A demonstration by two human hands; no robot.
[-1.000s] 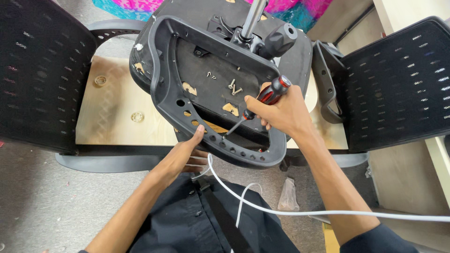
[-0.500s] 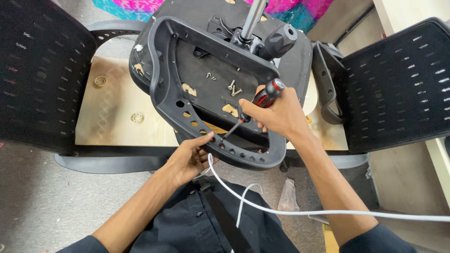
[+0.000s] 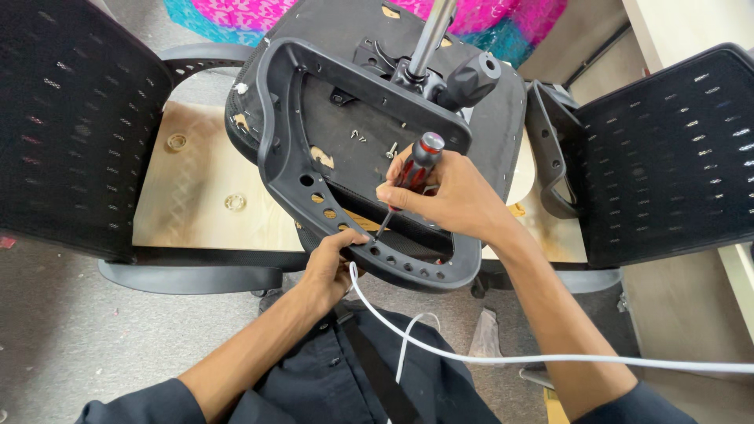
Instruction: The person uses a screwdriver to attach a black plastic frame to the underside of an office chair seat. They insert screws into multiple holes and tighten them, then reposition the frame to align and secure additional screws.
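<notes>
While gripped, red-black screwdriver (image 3: 411, 174), tip on black frame (image 3: 314, 188)

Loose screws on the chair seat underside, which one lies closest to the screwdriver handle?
The single screw just left of the red and black screwdriver held in the right hand. The other loose screws lie together farther left.

Red-black screwdriver (image 3: 410, 179) tilted, tip down at rim of upturned black seat frame (image 3: 284, 157).
</notes>
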